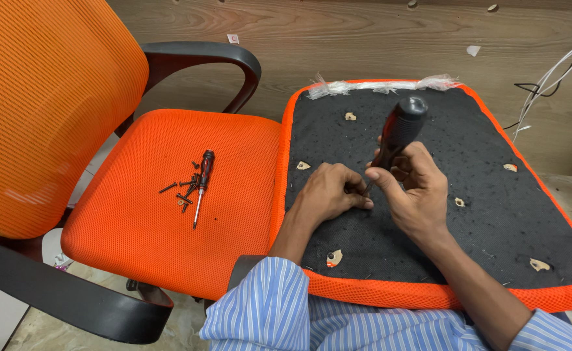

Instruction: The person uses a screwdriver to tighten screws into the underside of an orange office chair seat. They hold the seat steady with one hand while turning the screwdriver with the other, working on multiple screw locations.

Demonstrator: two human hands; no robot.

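The right hand (pixel 416 195) is wrapped tight around a big screwdriver with a fat black handle (pixel 400 127). The tool stands tilted, its round top leaning up and away, and its thin metal tip points down by the fingers of the left hand (pixel 328 192). The left hand is curled, fingertips pressed together right at the tip; what they pinch is too small to tell.

Both hands rest on an upturned seat cushion with a rough black fabric bottom and a bright orange mesh edge (pixel 429 296). The black part is fuzzy and speckled, with small torn holes showing pale wood. White frayed stuff sticks out along the far edge.

Just beside it on the left stands an orange mesh office chair with curved black plastic arms (pixel 136 214). On its bumpy seat lie a small black and red screwdriver (pixel 201 185) and a little heap of dark screws (pixel 183 192), well apart from the hands. There is lots of open seat around them.
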